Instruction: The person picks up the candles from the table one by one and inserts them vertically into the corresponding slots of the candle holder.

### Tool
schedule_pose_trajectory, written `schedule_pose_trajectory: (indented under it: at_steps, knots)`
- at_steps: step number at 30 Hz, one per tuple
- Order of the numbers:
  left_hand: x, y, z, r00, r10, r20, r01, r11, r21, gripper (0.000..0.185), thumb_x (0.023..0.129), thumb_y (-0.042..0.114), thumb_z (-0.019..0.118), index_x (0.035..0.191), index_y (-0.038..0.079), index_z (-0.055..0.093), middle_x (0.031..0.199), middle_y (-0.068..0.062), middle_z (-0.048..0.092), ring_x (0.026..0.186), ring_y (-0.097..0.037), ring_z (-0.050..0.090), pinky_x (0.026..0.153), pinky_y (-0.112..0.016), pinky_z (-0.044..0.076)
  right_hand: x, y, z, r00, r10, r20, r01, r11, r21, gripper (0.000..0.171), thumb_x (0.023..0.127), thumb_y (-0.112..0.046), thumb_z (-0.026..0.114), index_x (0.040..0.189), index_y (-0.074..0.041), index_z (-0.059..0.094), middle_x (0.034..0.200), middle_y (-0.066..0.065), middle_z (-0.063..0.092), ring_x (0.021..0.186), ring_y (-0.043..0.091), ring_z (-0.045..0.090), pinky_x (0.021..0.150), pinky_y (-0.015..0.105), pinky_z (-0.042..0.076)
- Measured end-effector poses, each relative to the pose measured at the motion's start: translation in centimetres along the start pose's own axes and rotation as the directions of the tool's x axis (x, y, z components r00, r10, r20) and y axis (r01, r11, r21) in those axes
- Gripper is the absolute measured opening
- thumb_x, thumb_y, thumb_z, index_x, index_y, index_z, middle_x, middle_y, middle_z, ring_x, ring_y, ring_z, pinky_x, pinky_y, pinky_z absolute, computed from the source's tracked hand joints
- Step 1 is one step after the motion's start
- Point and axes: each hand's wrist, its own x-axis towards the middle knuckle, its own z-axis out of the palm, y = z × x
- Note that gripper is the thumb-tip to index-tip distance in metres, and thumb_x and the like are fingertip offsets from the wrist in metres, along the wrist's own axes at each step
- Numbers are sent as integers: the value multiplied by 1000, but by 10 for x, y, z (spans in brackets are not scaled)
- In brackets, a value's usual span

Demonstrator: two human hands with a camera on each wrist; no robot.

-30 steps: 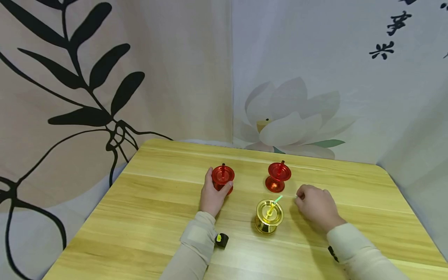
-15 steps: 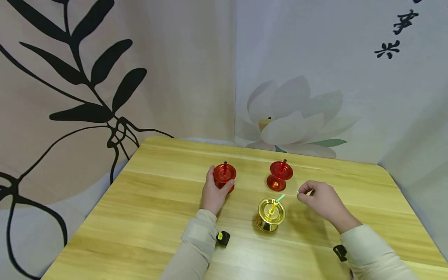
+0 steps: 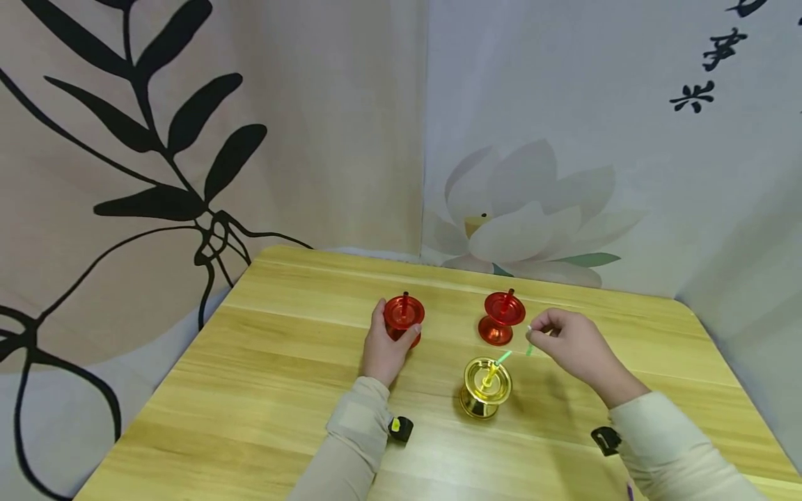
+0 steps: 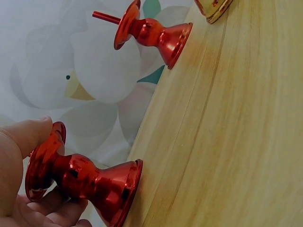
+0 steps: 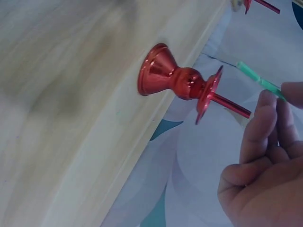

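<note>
Pinches a short, thin, bright green stick [image 5: 258, 79] between thumb and fingertips of the right hand [image 3: 576, 351], clear of the tabletop. Grips a shiny red, metal-look stand [image 4: 80, 175] with waisted body, flared foot, shallow dish and thin stem in the left hand [image 3: 388, 351], thumb and fingers curled about the dish, upright at table level, well to the left of the right-hand grip.

Has just left of the pinched stick, apart from it, a second shiny red stand [image 5: 187, 82] of the same shape, upright on the wood. Has between the two hands, nearer the body than either grip, a gold, metal-look stand [image 3: 480, 403], with a green stick slanting up from its yellow stem.

Works over a pale yellow, wood-grain table [image 3: 301, 334], spread around both grips, rounded at its far corners, glossy between the sleeves. Casts a soft shadow on the wood below the right hand.

Faces, past the far edge, pale hangings meeting at a vertical seam: beyond and left of the left-hand grip, a black leafy branch print [image 3: 153, 202]; beyond both grips, a faint white lotus print [image 3: 532, 223]; high and right of the right-hand grip, black brush characters [image 3: 692, 99].
</note>
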Motion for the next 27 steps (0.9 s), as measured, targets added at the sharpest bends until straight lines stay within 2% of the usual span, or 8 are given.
schedule_pose_trajectory:
  at_steps: [20, 27]
  knots:
    - [0, -1, -1, 1000, -4, -10, 3, 1000, -16, 86, 91, 23, 76, 158, 3, 25, 154, -21, 41, 139, -39, 43, 113, -53, 38, 16, -45, 2, 999, -43, 2, 43, 999, 14, 8, 92, -19, 67, 93, -11, 68, 86, 3, 66, 73, 20, 54, 62, 33, 46]
    - [0, -2, -1, 1000, 1, -8, -1, 1000, -1, 86, 91, 24, 76, 158, 4, 26, 153, -22, 41, 138, -40, 43, 112, -54, 38, 21, -63, 4, 999, -31, 18, 30, 999, 35, 13, 93, -22, 66, 96, -10, 69, 90, 2, 67, 79, 19, 56, 68, 34, 47]
